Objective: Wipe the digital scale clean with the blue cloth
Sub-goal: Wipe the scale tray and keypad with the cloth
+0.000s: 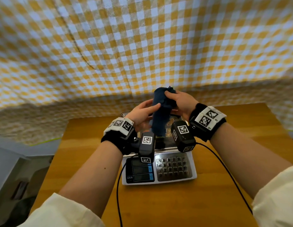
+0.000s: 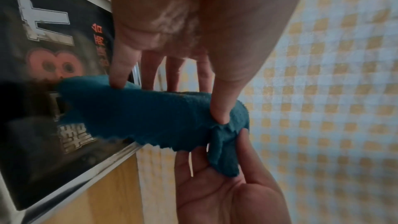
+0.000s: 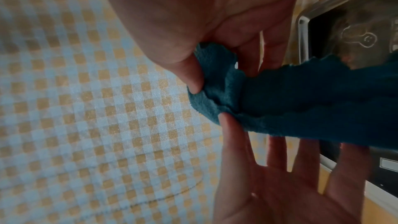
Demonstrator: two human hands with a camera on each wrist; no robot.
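1. Left hand (image 1: 142, 113) pinching the blue cloth (image 1: 159, 112) between thumb and fingertips, steadying its hanging length above the digital scale (image 1: 173, 167).
2. Blue cloth, fuzzy terry with ragged edges, dangling as a loose roll over the scale's dark, glossy printed platter, lower end reaching just above or onto it; contact unclear.
3. Right hand (image 1: 180, 101) gripping the cloth's bunched upper end, thumb pressing into the pile.
4. Scale sitting on a smooth wooden table (image 1: 240, 145): metal-rimmed tray, silver keypad, three dark displays; yellow-and-white checked fabric (image 1: 142, 38) hanging behind.
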